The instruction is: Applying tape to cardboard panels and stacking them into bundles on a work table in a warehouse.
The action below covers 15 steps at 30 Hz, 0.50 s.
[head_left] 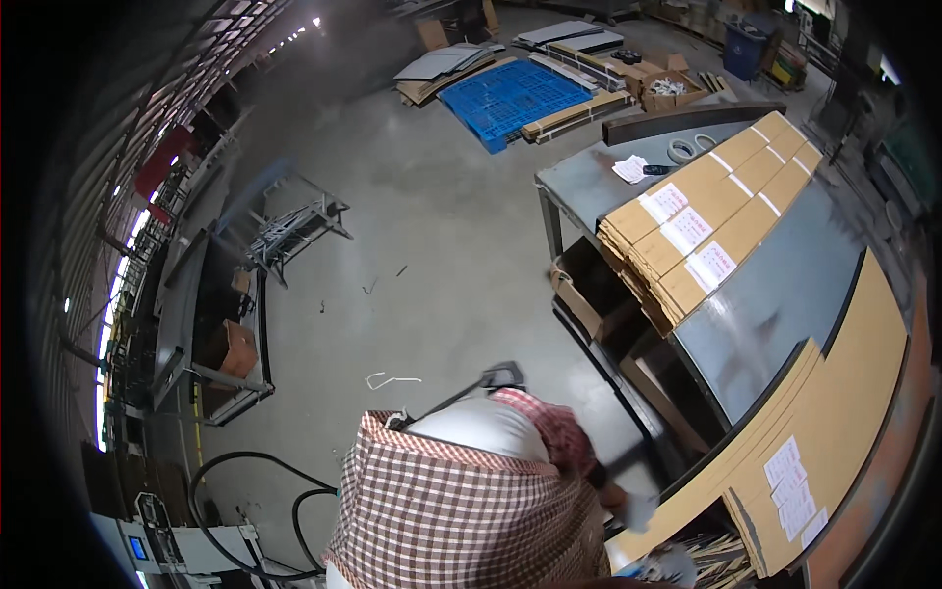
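Taking the grey bench [785, 304] as the landmark, both hands are at its near end, over the cardboard stack [846, 417] that runs along its right side. Judging by where it sits, the left hand [636, 510] is the one beyond the red checked sleeve [567, 432], at the stack's near edge. The right hand [673, 565], lower and partly cut off, is beside the cardboard strips [724, 552] at the same end, farther from the bench top. Both are pale, blurred and small, so I cannot tell whether the fingers of either are released, clenched or grasping card.

On the bench top lie tied cardboard bundles [751, 177], with tape rolls [681, 150] near its far end. Paper slips [791, 486] lie on the stack, near the bench's close end.

For handling this card, I would spread the fingers wide under each piece, since long thin card probably sags and creases if pinched at one end. Keeping both hands level, squaring the ends before letting go, and steering clear of the slips and raw edges should serve well.
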Motion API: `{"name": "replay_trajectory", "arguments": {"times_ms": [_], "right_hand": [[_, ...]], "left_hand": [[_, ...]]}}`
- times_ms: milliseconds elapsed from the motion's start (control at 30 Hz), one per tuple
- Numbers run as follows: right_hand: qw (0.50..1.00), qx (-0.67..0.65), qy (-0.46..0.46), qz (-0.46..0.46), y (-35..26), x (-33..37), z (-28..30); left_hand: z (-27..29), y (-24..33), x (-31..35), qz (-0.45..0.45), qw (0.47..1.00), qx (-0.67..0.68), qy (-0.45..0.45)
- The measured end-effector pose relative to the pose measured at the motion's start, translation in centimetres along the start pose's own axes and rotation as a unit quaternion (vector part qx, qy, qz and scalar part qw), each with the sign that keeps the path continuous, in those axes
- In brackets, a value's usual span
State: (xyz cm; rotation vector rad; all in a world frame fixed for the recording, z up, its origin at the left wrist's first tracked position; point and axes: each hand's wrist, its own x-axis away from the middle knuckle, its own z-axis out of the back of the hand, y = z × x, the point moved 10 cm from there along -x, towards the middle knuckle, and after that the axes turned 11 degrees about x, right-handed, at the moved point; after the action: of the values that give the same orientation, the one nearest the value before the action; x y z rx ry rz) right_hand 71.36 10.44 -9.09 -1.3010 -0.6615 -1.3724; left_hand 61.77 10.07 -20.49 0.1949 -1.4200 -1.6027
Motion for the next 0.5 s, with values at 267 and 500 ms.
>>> {"name": "replay_trajectory", "arguments": {"times_ms": [267, 500], "right_hand": [[0.957, 0.061, 0.047, 0.279, -15.5, 12.6, 0.4], [0.932, -0.049, 0.241, 0.267, -3.0, 2.3, 10.0]], "left_hand": [[15.4, 15.8, 14.2, -0.159, 0.96, 0.231, 0.013], [20.1, 11.0, 13.2, -0.067, 0.952, 0.28, 0.109]]}}
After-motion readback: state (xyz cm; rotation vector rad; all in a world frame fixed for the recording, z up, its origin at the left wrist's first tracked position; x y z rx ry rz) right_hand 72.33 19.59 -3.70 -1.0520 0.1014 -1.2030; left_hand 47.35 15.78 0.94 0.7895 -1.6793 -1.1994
